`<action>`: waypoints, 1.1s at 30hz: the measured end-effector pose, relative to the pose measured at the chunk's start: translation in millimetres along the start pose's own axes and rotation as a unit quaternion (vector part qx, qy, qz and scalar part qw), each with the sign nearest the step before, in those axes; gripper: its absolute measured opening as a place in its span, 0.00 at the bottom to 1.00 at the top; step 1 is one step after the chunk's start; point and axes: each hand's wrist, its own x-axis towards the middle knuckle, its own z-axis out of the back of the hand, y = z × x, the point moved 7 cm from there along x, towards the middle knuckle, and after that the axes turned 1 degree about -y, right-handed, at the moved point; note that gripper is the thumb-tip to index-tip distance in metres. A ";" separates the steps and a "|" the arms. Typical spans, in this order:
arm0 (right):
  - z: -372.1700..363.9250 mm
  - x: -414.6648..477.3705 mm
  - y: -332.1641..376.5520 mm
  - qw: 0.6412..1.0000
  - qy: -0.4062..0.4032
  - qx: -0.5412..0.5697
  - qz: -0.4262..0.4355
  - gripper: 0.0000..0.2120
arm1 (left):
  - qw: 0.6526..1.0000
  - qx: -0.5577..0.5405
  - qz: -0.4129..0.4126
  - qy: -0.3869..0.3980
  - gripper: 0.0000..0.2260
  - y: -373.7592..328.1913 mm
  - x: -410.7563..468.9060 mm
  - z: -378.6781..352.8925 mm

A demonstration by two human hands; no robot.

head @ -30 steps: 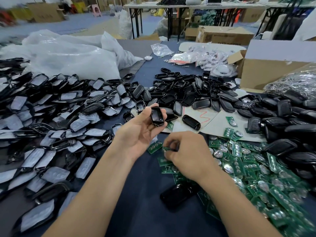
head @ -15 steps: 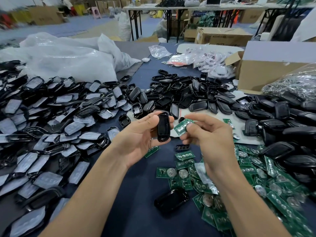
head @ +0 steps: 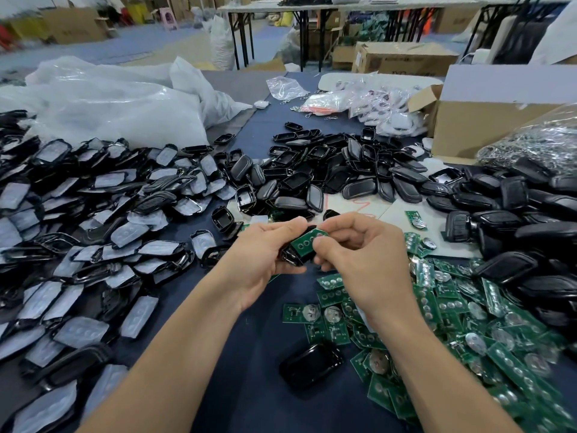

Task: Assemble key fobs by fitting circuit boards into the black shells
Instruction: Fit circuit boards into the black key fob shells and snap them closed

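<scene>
My left hand [head: 259, 257] grips a black shell [head: 293, 256] at the middle of the view, above the dark blue table [head: 249, 370]. My right hand [head: 365, 257] pinches a green circuit board [head: 307, 240] and holds it against the open face of that shell. The board lies tilted on the shell, partly hidden by my fingers. A heap of loose green circuit boards [head: 452, 323] spreads to the right and below my right hand. Empty black shells [head: 312, 173] are piled behind my hands.
Shells with grey button pads [head: 78, 229] cover the left side. Black fob covers [head: 515, 220] heap at the right. One black shell [head: 310, 365] lies alone near my right forearm. White plastic bags [head: 118, 107] and a cardboard box [head: 493, 120] stand at the back.
My right hand picked a circuit board from the green heap, lifted it to the shell in my left hand, and now holds it against the shell. Both hands have come together.
</scene>
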 end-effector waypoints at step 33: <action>20.9 2.0 1.2 0.970 -0.104 -0.215 0.036 0.14 | 0.998 0.039 -0.024 0.038 0.22 11.6 1.0 -13.0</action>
